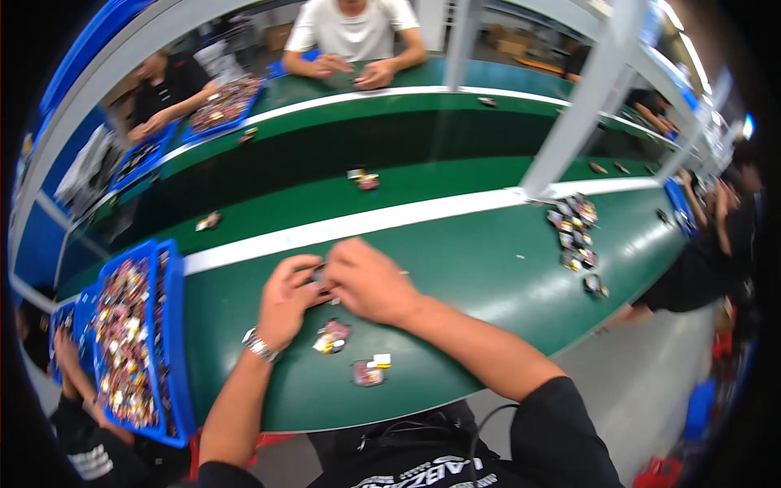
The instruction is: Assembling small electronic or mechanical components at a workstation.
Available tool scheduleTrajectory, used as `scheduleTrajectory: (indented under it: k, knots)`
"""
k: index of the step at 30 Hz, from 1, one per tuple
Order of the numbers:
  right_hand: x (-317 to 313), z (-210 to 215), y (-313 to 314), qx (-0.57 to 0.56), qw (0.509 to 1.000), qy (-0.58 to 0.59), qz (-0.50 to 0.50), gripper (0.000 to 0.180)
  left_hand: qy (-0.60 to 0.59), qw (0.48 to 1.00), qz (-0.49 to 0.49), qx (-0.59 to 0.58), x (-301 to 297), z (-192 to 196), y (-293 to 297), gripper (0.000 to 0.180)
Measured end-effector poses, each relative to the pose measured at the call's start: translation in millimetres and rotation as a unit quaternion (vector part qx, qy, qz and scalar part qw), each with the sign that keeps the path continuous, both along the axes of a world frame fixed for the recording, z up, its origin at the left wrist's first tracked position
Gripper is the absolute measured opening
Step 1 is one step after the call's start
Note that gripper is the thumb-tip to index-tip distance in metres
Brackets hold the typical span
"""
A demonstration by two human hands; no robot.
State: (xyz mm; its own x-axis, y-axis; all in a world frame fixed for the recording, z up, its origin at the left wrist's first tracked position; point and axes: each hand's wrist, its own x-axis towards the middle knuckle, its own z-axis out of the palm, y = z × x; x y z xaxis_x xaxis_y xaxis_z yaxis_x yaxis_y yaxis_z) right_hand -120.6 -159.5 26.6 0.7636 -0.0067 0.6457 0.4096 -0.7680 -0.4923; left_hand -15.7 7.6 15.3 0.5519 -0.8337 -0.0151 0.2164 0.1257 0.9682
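Note:
Over the green worktop (455, 276), my left hand (285, 302) and my right hand (368, 281) meet with fingers pinched together. Between the fingertips is a small dark part (320, 276), mostly hidden by the fingers, so its exact kind is unclear. Just below the hands lies a small pinkish assembly with white and yellow bits (332, 335). Nearer to me rests a similar pinkish assembly with a white tab and a yellow piece (370, 372).
To the left, a blue tray (181, 390) holds many small assemblies. A cluster of dark and white assemblies (573, 232) lies right, beside a grey post (569, 138). Beyond the white rail (350, 221), a green conveyor belt (455, 172) carries scattered pieces. Other people sit around.

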Motion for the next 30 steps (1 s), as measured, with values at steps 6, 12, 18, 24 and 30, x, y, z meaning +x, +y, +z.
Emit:
scheduleTrajectory:
  k: [6, 12, 18, 24, 30]
  knots:
    - [-5.4, 1.7, 0.6, -0.013, 0.999, 0.031, -0.033, 0.013, -0.022, 1.000, 0.017, 0.013, -1.1, 4.8, -0.6, 0.021]
    - [-11.0, 9.5, -0.7, 0.080, 0.996, 0.039, -0.022, 0.008, -0.019, 1.000, 0.011, 0.013, -2.5, 8.4, -2.8, 0.011]
    - [-10.0, 10.1, 1.3, 0.114, 0.990, 0.075, -0.020, 0.011, -0.052, 0.998, -0.026, -0.002, 4.3, 6.7, 4.7, 0.010]
    - [-10.5, 9.5, -2.9, 0.157, 0.982, 0.106, 0.006, 0.010, 0.024, 0.999, -0.046, -0.011, 12.0, -0.6, 4.9, 0.007]
    - [-10.8, 13.4, -1.3, 0.117, 0.991, 0.068, 0.008, 0.010, 0.042, 0.998, -0.049, -0.024, 6.8, 0.7, 5.8, 0.008]
